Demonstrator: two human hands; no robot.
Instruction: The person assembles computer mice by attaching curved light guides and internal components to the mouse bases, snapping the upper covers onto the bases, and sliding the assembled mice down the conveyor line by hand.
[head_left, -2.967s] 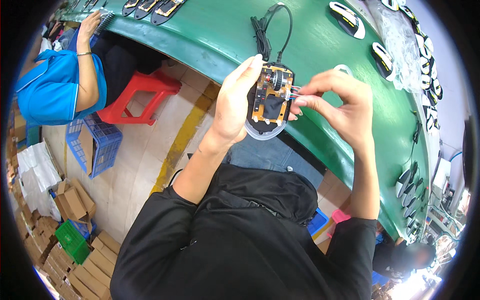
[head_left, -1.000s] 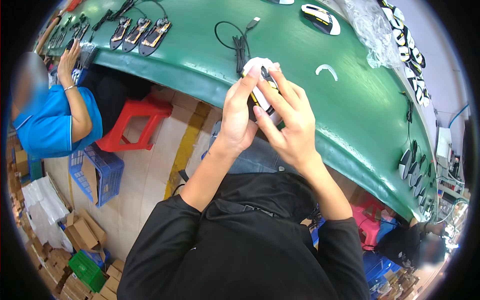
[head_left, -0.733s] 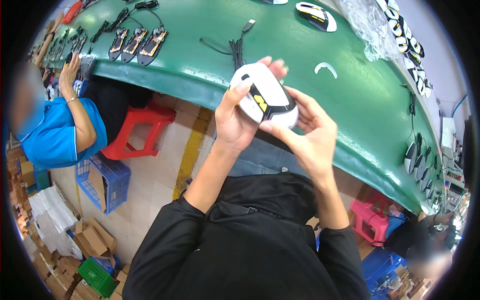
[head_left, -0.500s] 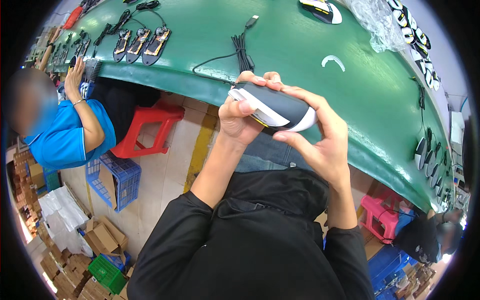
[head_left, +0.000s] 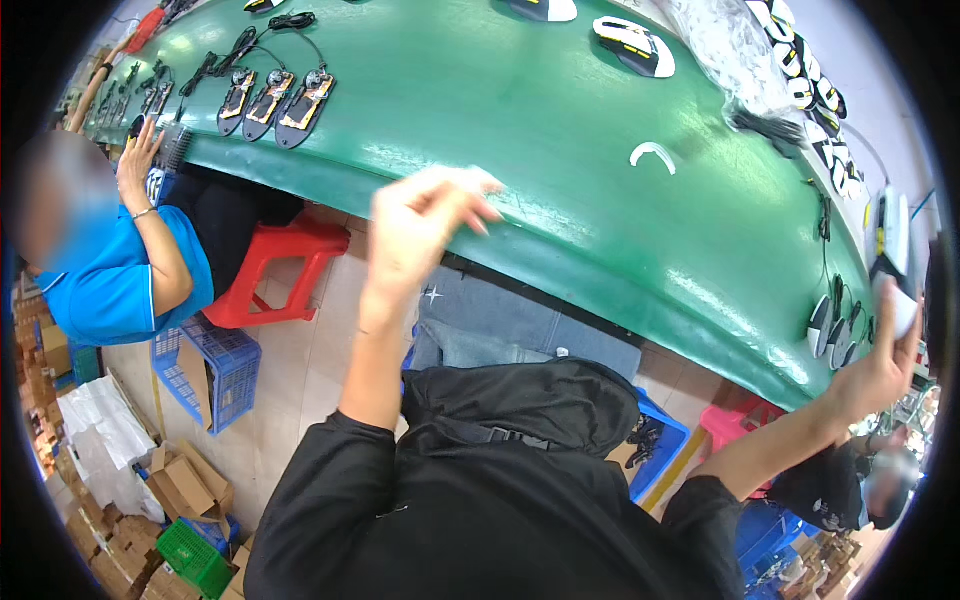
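Note:
At the far right, my right hand grips the lower end of a white, black and yellow computer mouse, which stands steeply tilted near the table's right edge. My left hand hangs over the front edge of the green table, blurred by motion. Its fingers are loosely bent and partly apart, and nothing shows in them. A curved white strip lies on the tabletop between the two hands. Beyond it rests another white and black mouse, with one more mouse at the top edge.
Several opened mouse bases with circuit boards lie at the left. Corded mice sit near my right forearm. A clear plastic bag and a row of mouse shells line the far right. A co-worker in blue works at left, beside a red stool.
My hands have parted: the right has carried the mouse far to the right, while the left has let go and moved leftward. The mouse and its cable have left the middle.

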